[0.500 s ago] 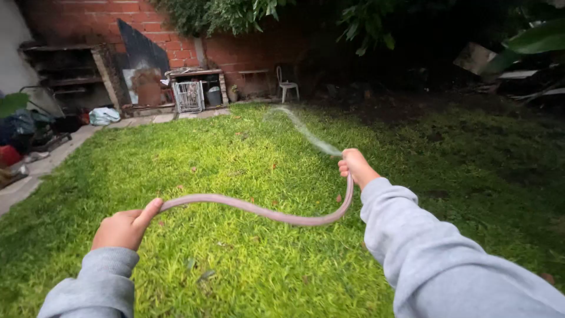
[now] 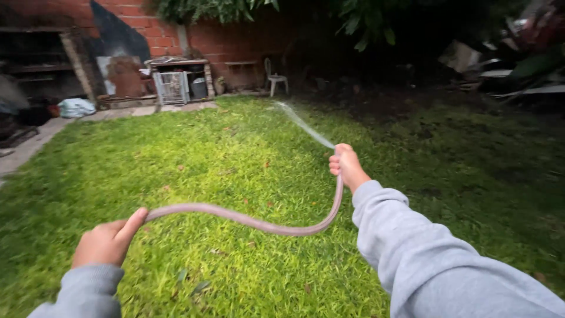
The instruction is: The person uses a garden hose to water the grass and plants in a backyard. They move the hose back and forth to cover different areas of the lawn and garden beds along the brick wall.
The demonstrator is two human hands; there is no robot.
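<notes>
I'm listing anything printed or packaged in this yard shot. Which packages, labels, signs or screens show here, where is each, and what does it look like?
No labels, signs or screens show.
Pale bag: a lumpy whitish-blue bundle, perhaps plastic, on the paving at the far left edge of the lawn, by the brick wall.
Both hands only hold the pinkish hose, which is unmarked.

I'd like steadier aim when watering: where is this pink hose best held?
Grip the hose close behind its spraying end, from below, as the right hand does; the slack sags between grips, so the left hand should support it further back.
</notes>
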